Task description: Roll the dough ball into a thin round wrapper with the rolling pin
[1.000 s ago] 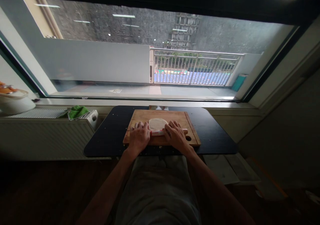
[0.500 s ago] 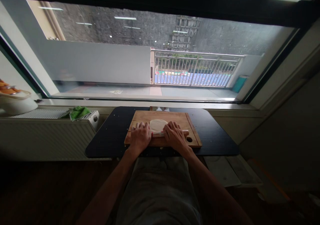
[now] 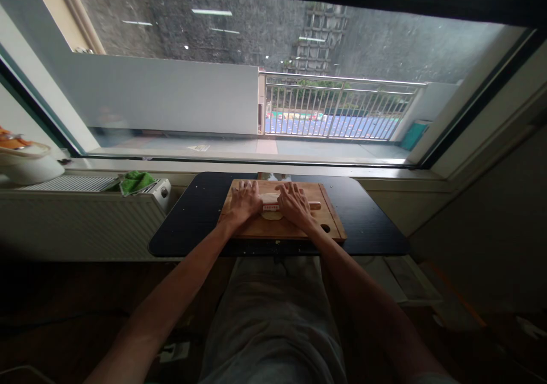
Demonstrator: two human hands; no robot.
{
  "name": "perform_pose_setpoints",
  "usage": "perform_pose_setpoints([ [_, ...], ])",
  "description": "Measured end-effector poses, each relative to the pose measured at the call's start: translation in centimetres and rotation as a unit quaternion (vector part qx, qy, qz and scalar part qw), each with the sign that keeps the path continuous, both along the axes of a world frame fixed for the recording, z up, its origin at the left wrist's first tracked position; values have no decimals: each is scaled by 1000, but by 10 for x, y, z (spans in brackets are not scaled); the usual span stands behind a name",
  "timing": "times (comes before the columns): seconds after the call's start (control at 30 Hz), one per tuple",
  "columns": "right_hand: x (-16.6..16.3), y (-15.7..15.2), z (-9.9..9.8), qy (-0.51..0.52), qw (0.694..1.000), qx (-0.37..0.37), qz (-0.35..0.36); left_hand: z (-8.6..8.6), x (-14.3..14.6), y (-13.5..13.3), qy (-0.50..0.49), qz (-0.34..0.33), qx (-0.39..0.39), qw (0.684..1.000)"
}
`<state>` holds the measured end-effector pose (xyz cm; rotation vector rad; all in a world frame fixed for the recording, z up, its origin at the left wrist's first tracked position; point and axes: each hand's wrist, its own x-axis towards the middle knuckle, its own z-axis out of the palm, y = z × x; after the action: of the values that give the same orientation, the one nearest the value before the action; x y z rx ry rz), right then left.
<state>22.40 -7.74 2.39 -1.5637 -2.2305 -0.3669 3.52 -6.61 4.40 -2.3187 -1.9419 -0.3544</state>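
Both my hands bear down on a wooden rolling pin (image 3: 270, 207) that lies crosswise over a flat round of dough (image 3: 272, 216). My left hand (image 3: 245, 200) covers the pin's left end, fingers pointing forward and curved over it. Toward the other end sits my right hand (image 3: 296, 203), its fingers bent over the pin, whose right handle sticks out past it. Dough shows on both the near and far sides of the pin. Underneath is a wooden cutting board (image 3: 290, 233) with a dark round hole near its right front corner.
The board rests on a small black table (image 3: 371, 219) against a window sill (image 3: 342, 170). Left of it stands a white radiator (image 3: 98, 219) with a green cloth (image 3: 137, 182) on top. A white container (image 3: 29, 162) is at far left.
My hands have pushed the rolling pin forward, from the near edge of the dough to across it. The camera view has tipped slightly downward.
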Motion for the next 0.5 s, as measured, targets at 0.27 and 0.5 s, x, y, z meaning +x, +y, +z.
perform_pose_setpoints([
  [0.27, -3, 19, 5, 1, 999, -31, -31, 12, 4, 12, -21, 1, -10, 1000],
  [0.5, -4, 8, -13, 11, 999, 2, -45, 2, 0, 7, -28, -18, -42, 999],
])
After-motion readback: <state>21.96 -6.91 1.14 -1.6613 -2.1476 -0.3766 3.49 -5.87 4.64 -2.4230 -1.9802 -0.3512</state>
